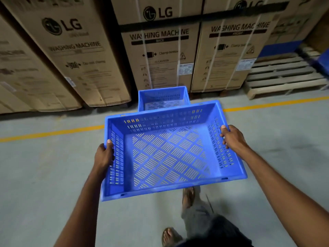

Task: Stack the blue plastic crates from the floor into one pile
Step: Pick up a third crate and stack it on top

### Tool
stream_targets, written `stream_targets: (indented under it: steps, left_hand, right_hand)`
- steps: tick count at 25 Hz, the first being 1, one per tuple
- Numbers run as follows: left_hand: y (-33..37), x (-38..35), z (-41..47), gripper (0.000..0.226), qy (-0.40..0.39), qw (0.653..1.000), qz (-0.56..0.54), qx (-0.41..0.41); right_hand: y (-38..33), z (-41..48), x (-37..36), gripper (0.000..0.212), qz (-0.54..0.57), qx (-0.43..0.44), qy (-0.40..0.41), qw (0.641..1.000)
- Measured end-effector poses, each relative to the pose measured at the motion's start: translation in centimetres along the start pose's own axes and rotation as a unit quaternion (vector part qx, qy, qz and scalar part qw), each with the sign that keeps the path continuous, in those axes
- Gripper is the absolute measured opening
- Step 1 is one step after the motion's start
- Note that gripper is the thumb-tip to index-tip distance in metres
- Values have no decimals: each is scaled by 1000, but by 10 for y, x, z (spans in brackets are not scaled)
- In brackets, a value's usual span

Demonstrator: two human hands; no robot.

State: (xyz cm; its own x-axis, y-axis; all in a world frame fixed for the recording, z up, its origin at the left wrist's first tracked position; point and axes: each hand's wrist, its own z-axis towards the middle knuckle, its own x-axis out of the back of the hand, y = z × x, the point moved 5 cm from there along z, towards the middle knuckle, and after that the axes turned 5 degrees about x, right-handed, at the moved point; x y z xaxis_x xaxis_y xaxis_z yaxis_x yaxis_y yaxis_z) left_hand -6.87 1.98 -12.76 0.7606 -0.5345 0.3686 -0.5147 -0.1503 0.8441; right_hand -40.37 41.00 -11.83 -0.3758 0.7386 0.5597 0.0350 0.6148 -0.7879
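Note:
I hold an empty blue plastic crate [170, 150] with a slotted bottom in the air in front of me, tilted slightly down to the left. My left hand [105, 154] grips its left rim and my right hand [231, 138] grips its right rim. A second blue crate [162, 98] stands on the grey floor straight ahead, close to the cardboard boxes, its near edge hidden behind the crate I carry.
Tall cardboard washing machine boxes [160, 50] line the back. A wooden pallet [281, 73] lies at the right, with something blue [322, 63] at the right edge. An orange line [53, 133] runs across the floor. My sandalled feet [188, 195] are below.

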Motion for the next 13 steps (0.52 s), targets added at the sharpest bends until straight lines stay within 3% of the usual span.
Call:
stream_targets:
  steps: [8,13]
  left_hand:
    - [43,-90,184,39,9,999,12,50]
    - [65,-143,295,49,17,999,41,23]
  right_hand:
    - [-12,215,-74,42,-63,-44,-7,997]
    - [-19,343,-115,64,-100,-27,14,995]
